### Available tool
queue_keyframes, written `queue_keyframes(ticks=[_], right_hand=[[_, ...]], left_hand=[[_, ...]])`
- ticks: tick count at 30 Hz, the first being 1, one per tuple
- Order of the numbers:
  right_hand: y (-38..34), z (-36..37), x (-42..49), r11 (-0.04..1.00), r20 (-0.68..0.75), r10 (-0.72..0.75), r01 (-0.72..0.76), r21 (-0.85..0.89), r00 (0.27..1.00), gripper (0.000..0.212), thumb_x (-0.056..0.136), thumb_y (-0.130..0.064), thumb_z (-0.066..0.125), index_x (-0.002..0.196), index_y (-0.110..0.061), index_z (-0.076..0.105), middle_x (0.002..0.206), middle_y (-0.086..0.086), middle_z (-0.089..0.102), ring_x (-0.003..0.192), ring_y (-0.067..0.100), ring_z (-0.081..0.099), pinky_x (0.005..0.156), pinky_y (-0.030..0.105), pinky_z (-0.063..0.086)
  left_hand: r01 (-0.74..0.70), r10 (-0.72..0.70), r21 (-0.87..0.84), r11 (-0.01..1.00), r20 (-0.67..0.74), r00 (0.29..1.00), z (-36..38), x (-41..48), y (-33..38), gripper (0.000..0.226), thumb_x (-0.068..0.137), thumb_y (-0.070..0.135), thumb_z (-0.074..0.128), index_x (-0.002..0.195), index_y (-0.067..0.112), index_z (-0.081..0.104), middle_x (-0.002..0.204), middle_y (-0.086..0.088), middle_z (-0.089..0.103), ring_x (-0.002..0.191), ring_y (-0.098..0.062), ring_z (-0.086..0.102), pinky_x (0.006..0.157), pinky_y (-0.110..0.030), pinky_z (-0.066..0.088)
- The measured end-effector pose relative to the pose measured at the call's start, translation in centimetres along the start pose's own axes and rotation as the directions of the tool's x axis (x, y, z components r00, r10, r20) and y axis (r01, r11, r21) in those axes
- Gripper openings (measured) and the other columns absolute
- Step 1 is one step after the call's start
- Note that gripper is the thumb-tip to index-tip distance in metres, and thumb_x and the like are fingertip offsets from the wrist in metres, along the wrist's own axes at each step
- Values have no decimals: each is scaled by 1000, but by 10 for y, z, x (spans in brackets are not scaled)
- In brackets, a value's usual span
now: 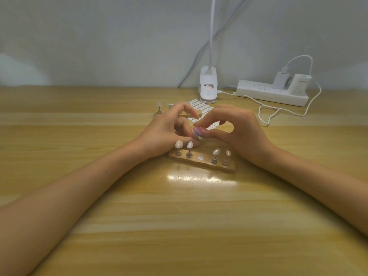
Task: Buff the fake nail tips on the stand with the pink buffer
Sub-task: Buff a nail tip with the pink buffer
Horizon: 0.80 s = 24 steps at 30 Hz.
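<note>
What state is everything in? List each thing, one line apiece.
right hand: pinches the pink buffer.
left hand: fingers curled beside the buffer; what it holds is hidden.
stand: lying flat, four pegs upright with nail tips, middle slot empty.
loose peg: upright behind the hands.
charger: plugged into the power strip.

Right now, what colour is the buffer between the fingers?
The buffer looks pink with a lilac side; head view.

Left hand (165,129): fingers curled, grip obscured. Right hand (237,132): pink buffer (199,130) is pinched between thumb and fingertips. Both forearms are extended forward, converging.
</note>
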State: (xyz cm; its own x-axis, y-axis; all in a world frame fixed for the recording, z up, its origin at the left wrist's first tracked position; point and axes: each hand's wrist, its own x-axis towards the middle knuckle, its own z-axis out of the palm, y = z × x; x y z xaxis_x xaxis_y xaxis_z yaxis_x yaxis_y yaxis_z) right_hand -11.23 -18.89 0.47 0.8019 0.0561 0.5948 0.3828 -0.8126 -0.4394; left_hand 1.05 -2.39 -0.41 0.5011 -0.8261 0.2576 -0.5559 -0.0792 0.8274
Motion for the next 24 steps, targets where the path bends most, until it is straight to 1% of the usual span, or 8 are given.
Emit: queue_keyframes(ticks=[2,5,9,11,16,19,21,24], right_hand=[[-1,2,0,999,9,-49,49,-21,999,11,83,-13,79,92,-7,77,87,5,70,80,12,63,76,20,46],[1,-2,1,1000,12,20,-20,-2,1000,10,83,-11,79,93,-8,78,86,6,71,79,8,62,75,11,40],[1,2,0,998,30,-63,63,-5,998,13,84,-7,77,96,-6,78,92,9,70,85,20,67,79,29,51],[3,0,1,1000,25,-7,7,2,1000,14,83,-6,78,97,-7,78,92,8,70,85,20,67,81,36,53],[1,2,0,997,10,-74,74,-10,997,14,82,-8,78,97,-7,78,92,8,71,85,20,68,81,32,54],[5,-2,1,1000,-8,31,-31,-5,999,14,82,-10,79,96,-8,79,91,8,72,83,19,67,80,37,53],[4,-1,1,1000,-48,0,0,0,999,14,82,-10,79,96,-6,78,91,8,71,83,18,67,80,33,53],[2,1,2,999,23,-32,32,13,999,15,83,-6,78,97,-5,78,94,9,71,86,21,68,83,34,54]], left_hand=[[-2,2,-2,1000,-2,1000,0,0,0,48,77,7,84,113,19,55,64,10,65,63,-4,61,65,-10,45],[5,-5,6,1000,-6,1000,0,0,0,49,75,6,84,113,19,55,65,9,66,64,-4,62,67,-8,44],[10,-10,-13,1000,-9,1000,0,-1,1,49,76,6,85,113,17,55,65,8,65,63,-11,61,64,-13,48],[9,-9,5,1000,-9,1000,0,0,1,50,75,5,85,114,17,55,64,8,65,62,-7,62,65,-10,46],[11,-11,1,1000,-9,1000,0,0,1,50,75,6,84,114,17,55,63,10,65,63,-6,62,65,-10,46],[7,-7,20,1000,-5,1000,0,0,2,51,74,7,85,114,17,55,64,9,68,64,-2,64,67,-7,45],[8,-7,6,1000,-8,1000,0,-1,1,51,74,6,86,114,16,55,65,7,68,64,-2,64,67,-7,45],[8,-8,7,1000,-9,1000,0,0,1,51,74,8,86,114,17,55,63,10,65,64,-7,63,66,-9,45]])
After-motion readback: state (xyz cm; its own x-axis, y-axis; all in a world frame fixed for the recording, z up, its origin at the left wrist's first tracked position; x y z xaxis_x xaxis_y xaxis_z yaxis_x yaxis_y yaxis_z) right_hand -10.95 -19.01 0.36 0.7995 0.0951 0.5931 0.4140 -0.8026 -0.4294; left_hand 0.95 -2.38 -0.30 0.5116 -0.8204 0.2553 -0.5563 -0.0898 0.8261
